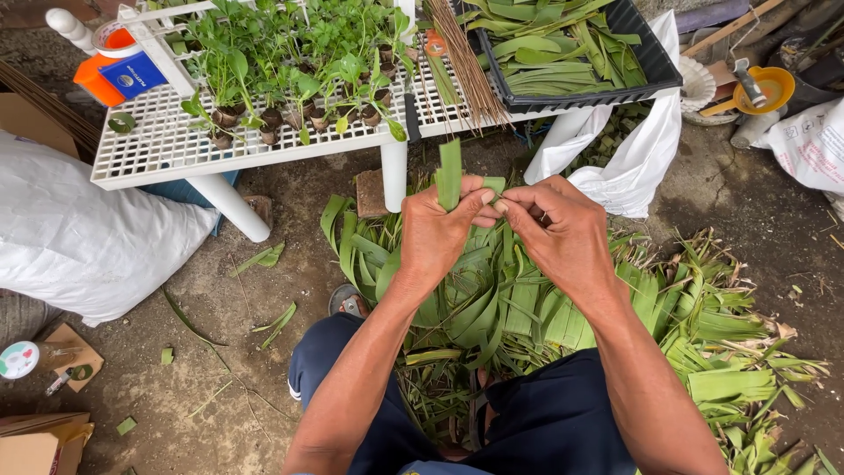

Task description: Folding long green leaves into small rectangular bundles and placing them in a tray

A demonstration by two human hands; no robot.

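My left hand (437, 230) grips a long green leaf strip (449, 171) that stands upright above my fingers. My right hand (561, 230) meets it from the right, its fingertips pinching the same strip where it folds over beside my left thumb. Both hands hover over a big heap of cut green leaves (563, 308) on the dirt ground, just in front of my knees in dark blue trousers (563, 422).
A white lattice table (167, 145) holds several seedlings in small leaf pots (290, 97), a bundle of thin brown sticks (466, 66) and a black tray of leaf strips (655, 66). White sacks (79, 233) lie left and right. Cardboard boxes (40, 440) sit at bottom left.
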